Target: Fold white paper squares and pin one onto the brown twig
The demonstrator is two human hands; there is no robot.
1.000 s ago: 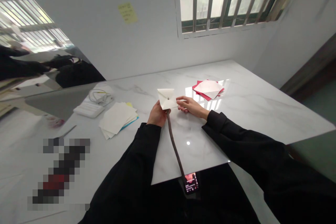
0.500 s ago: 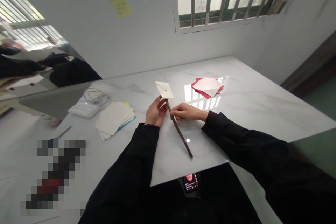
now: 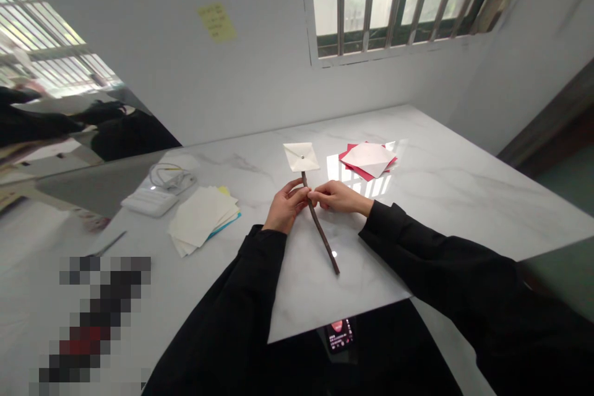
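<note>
A cream paper pinwheel (image 3: 297, 164) with a small dot at its centre tops a thin brown stick (image 3: 321, 235). My left hand (image 3: 284, 205) is closed around the stick's upper part, just below the paper. Against it, my right hand (image 3: 341, 197) pinches the same stick from the right side. The stick slants down toward me, its lower end near the table's front edge. Whether that end rests on the tabletop I cannot tell.
On the white marbled table (image 3: 445, 198) lie red and pale paper sheets (image 3: 369, 159) behind my right hand. To the left are cream sheets (image 3: 202, 219), a white box with a cable (image 3: 151, 198) and a blurred dark item (image 3: 99, 315). A lit phone (image 3: 340, 334) is below the front edge.
My left hand has come down off the paper onto the stick and closed. The pinwheel head has turned to face me more squarely. My right hand still pinches the stick.
</note>
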